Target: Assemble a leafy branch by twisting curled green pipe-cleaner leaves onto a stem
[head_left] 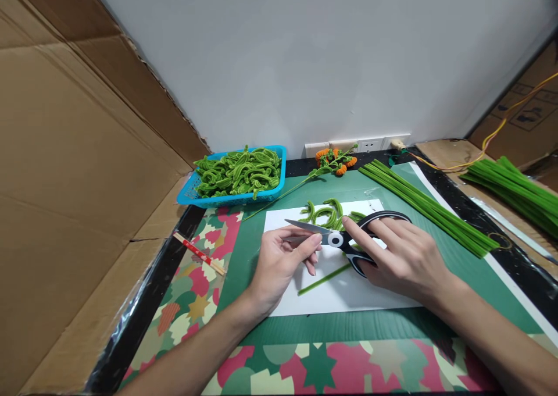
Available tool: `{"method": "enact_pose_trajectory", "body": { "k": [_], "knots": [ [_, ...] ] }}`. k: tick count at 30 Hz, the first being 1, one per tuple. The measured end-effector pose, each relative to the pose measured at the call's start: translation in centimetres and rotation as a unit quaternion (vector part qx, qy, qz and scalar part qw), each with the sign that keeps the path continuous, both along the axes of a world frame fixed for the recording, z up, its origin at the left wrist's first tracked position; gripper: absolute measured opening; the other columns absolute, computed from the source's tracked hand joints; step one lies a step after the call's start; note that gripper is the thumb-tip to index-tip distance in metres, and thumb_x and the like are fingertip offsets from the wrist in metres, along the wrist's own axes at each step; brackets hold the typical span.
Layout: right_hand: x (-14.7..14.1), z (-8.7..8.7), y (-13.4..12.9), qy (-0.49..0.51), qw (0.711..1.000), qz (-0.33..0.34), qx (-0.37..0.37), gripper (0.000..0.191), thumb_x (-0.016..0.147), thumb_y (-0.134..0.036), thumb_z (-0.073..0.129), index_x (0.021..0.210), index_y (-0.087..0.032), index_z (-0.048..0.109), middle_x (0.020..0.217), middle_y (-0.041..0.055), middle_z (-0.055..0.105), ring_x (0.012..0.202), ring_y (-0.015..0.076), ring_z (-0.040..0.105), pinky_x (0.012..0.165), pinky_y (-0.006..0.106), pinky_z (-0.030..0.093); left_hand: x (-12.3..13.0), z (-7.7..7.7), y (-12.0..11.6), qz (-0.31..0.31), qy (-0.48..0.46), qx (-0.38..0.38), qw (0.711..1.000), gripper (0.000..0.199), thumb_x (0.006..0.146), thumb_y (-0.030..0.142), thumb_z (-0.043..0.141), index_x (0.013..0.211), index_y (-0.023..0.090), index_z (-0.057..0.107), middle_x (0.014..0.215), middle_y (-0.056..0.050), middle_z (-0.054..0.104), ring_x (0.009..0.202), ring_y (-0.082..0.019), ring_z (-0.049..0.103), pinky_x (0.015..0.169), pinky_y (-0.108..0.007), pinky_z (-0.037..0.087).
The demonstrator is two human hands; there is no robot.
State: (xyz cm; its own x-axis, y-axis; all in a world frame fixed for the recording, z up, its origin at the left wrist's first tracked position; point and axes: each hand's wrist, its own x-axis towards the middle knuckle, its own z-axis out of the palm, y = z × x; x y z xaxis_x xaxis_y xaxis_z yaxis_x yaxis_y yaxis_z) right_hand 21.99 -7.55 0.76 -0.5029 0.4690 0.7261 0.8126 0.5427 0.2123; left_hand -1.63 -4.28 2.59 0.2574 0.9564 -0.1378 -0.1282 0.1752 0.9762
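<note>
My right hand (403, 253) grips black-handled scissors (335, 239), with fingers through the loops and the index finger stretched toward the pivot. The blades are spread a little and point left. Close around the lower blade, my left hand (281, 259) pinches thumb and fingers together; whatever lies between them is hidden. Beneath both hands is a sheet of white paper (285, 304). Several curled green pipe-cleaner pieces (325, 213) lie on it behind the scissors. A straight green pipe cleaner (323, 281) runs across the paper below the blades, partly covered by the right hand.
A blue basket (282, 172) heaped with curled green pieces (239, 172) stands back left. Behind the paper lies an orange flower stem (325, 169). Bundled green pipe cleaners (429, 207) and another bundle (512, 189) are at right. Wrapped chopsticks (199, 252) lie left. Cardboard (87, 169) walls the left side.
</note>
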Motion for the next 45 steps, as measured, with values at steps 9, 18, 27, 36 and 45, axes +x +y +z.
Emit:
{"method": "enact_pose_trajectory", "body": {
  "k": [9, 18, 27, 36, 45],
  "knots": [
    [0.1, -0.4, -0.2, -0.008, 1.000, 0.000, 0.008, 0.048, 0.089, -0.013, 0.065, 0.136, -0.008, 0.071, 0.076, 0.0042, 0.064, 0.068, 0.0205, 0.056, 0.066, 0.034, 0.041, -0.2, -0.1, 0.2, -0.009, 0.008, -0.007, 1.000, 0.029, 0.075, 0.035, 0.098, 0.081, 0.011, 0.083, 0.068, -0.005, 0.075, 0.052, -0.011, 0.063, 0.046, -0.020, 0.055],
    [0.4, -0.9, -0.1, -0.007, 1.000, 0.009, 0.007, 0.050, 0.084, -0.011, 0.064, 0.134, -0.010, 0.072, 0.078, 0.0048, 0.070, 0.068, 0.0195, 0.058, 0.066, 0.034, 0.040, -0.7, -1.4, 1.0, -0.050, -0.002, -0.025, 0.998, 0.027, 0.077, 0.033, 0.098, 0.086, 0.011, 0.086, 0.075, -0.007, 0.078, 0.055, -0.011, 0.066, 0.049, -0.019, 0.057],
    [0.4, -0.8, -0.2, -0.003, 0.999, 0.012, 0.033, 0.047, 0.086, -0.012, 0.065, 0.132, -0.009, 0.073, 0.078, 0.0049, 0.070, 0.068, 0.0182, 0.059, 0.065, 0.034, 0.039, -0.6, -0.6, 0.6, -0.042, 0.018, 0.001, 0.999, 0.028, 0.077, 0.036, 0.097, 0.081, 0.011, 0.084, 0.071, -0.007, 0.077, 0.051, -0.013, 0.066, 0.048, -0.023, 0.058],
    [0.2, -0.9, -0.4, 0.000, 0.998, 0.018, 0.060, 0.041, 0.090, -0.018, 0.067, 0.129, -0.008, 0.073, 0.073, 0.0028, 0.068, 0.063, 0.0154, 0.055, 0.062, 0.032, 0.036, -0.8, -0.4, 0.4, -0.056, 0.038, 0.039, 0.997, 0.028, 0.082, 0.037, 0.093, 0.075, 0.012, 0.084, 0.063, -0.008, 0.076, 0.051, -0.014, 0.066, 0.052, -0.025, 0.057],
    [-0.2, -1.2, -0.5, 0.011, 0.998, 0.006, 0.060, 0.038, 0.089, -0.018, 0.066, 0.125, -0.011, 0.075, 0.069, 0.0005, 0.063, 0.059, 0.0146, 0.052, 0.061, 0.032, 0.034, -0.9, -0.6, 0.4, -0.058, 0.020, 0.021, 0.998, 0.026, 0.081, 0.035, 0.094, 0.077, 0.011, 0.084, 0.066, -0.007, 0.074, 0.053, -0.014, 0.065, 0.052, -0.024, 0.056]
  ]
}}
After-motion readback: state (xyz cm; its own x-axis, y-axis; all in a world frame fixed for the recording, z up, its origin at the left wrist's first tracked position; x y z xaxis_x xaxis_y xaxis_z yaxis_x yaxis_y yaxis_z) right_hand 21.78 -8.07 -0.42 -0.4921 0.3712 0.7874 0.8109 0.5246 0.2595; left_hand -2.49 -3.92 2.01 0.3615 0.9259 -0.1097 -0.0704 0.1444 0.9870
